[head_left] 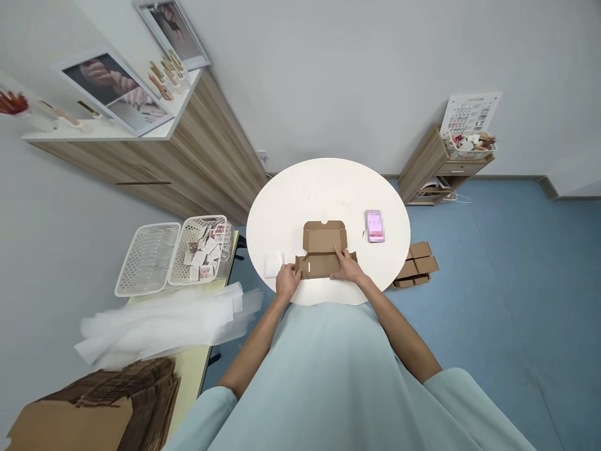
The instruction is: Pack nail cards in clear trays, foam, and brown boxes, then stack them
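A brown cardboard mailer box (325,240) lies on the round white table (323,188), its lid folded back away from me. My left hand (287,282) grips the left end of the box, fingers at the side flap. At the right end, my right hand (348,267) holds the box with its thumb near the front edge and its fingers over the side and fold. A small white strip (308,267) shows in the left part of the box base. Beside my left hand rests a flat white packet (273,264).
A blurred pink item (375,226) lies at the table's right. Left stands a side table with white baskets (200,250), white wrapping sheets (164,319) and stacked flat cardboard (98,413). Folded boxes (416,266) sit on the floor at right, near a small cabinet (422,163).
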Demonstrator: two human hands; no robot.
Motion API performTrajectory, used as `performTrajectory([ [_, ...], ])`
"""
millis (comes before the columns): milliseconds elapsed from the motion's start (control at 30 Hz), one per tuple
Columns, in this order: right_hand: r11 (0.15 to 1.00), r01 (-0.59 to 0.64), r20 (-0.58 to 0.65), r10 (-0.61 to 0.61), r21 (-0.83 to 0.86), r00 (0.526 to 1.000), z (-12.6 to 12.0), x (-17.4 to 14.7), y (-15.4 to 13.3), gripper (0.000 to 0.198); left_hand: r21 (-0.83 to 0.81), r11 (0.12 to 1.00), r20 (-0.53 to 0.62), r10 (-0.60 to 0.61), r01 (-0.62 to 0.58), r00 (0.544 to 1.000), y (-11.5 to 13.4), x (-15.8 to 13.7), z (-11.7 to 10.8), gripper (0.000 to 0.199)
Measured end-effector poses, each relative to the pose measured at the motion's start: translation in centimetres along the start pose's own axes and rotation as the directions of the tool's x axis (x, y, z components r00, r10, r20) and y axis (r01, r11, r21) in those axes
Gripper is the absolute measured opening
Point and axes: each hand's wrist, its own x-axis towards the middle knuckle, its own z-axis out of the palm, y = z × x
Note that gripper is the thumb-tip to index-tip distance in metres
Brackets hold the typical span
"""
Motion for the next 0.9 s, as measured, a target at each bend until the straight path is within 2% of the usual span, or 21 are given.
performTrajectory([
  [67, 1.0, -0.005, 0.004, 0.005, -0.001, 1.0, 0.0, 0.0, 0.0, 0.132, -0.026, 1.0, 0.052, -0.012, 0.014, 0.999, 0.2, 0.1, -0.2, 0.018],
  [167, 1.0, 0.002, 0.008, -0.002, -0.01, 1.0, 0.0, 0.0, 0.0, 0.135, -0.071, 0.996, 0.068, -0.046, 0.05, 0.997, 1.1, 0.1, -0.4, 0.015],
  [267, 1.0, 0.007, 0.018, -0.006, -0.022, 1.0, -0.1, 0.1, 0.0, 0.138, -0.077, 0.996, 0.091, -0.046, 0.053, 0.995, 2.4, -0.1, -0.2, 0.024],
  [367, 0.999, 0.004, 0.024, -0.002, -0.045, 1.0, -0.1, 0.1, -0.1, 0.14, -0.092, 0.996, 0.095, 0.01, -0.001, 0.995, 3.4, -0.4, 0.4, 0.035],
  [433, 0.999, 0.004, 0.029, -0.003, -0.046, 1.0, -0.1, 0.1, -0.1, 0.142, -0.115, 0.993, 0.08, 0.034, -0.025, 0.996, 3.6, -0.5, 0.8, 0.03],
  [667, 1.0, 0.011, 0.058, -0.009, -0.027, 0.998, -0.3, -0.1, -0.1, 0.146, -0.078, 0.996, 0.069, -0.026, 0.031, 0.997, 3.3, -0.1, 2.1, 0.006],
  [900, 0.999, -0.025, 0.034, 0.026, -0.045, 0.999, -0.5, -0.4, -0.8, 0.136, -0.015, 0.999, 0.062, -0.049, 0.05, 0.997, 4.0, -0.2, 2.5, 0.006],
])
